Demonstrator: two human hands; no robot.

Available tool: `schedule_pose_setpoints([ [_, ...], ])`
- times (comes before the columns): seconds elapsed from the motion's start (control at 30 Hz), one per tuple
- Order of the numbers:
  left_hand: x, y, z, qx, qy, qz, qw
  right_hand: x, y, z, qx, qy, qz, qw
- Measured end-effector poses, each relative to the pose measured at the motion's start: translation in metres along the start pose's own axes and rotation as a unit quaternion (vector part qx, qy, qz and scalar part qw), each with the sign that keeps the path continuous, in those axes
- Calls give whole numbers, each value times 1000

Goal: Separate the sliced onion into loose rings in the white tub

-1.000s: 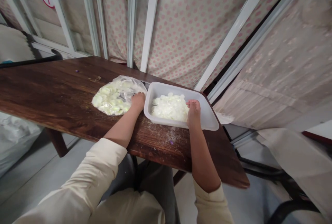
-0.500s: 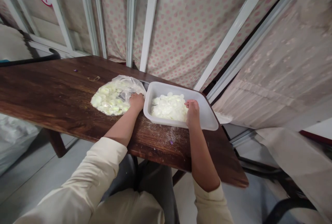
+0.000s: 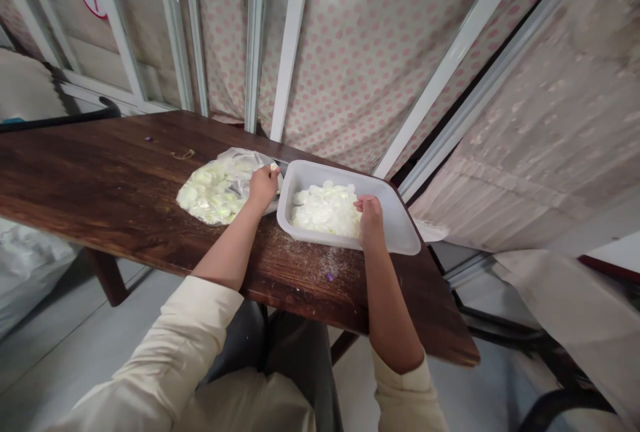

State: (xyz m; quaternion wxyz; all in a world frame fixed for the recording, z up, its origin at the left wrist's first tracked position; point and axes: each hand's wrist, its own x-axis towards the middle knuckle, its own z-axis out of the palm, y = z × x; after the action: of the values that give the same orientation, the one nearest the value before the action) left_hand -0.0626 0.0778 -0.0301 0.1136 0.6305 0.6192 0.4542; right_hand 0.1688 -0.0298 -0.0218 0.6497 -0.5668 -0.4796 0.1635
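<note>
A clear plastic bag of pale green-white pieces lies on the dark wooden table. Above its right side is my left hand, closed in a pinch on a small whitish piece. Just to the right stands a white plastic tub with a heap of white, flat pieces in its left and middle part. My right hand is over the tub at the right edge of the heap, its fingers pressed together; what they hold, if anything, is too small to name.
The wooden table carries a thin tan loop, a purple scrap and pale crumbs near the tub. Behind it are framed panels with a dotted curtain. A black chair frame stands at the lower right.
My left hand has risen from the bag's right side and now shows a small whitish piece at its fingertips. My right hand has stayed almost in place over the tub.
</note>
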Motion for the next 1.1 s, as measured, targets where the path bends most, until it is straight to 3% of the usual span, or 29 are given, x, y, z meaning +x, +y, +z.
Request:
schedule_pose_setpoints([
  [0.13, 0, 5, 1, -123, -2, 17, 992, -1, -2, 0, 3, -24, 9, 1000],
  [0.4, 0, 5, 11, -228, -20, -17, 973, 0, -1, 0, 4, -33, 3, 999],
  [0.7, -6, 14, 6, -218, -68, -37, 973, 1, 2, 2, 12, -40, 0, 999],
  [0.97, -5, 17, 2, -130, -59, 50, 989, 0, -1, 1, 14, -49, 6, 999],
  [1.1, -5, 16, 1, -71, -39, 59, 995, 0, -1, 1, 12, -52, 10, 999],
])
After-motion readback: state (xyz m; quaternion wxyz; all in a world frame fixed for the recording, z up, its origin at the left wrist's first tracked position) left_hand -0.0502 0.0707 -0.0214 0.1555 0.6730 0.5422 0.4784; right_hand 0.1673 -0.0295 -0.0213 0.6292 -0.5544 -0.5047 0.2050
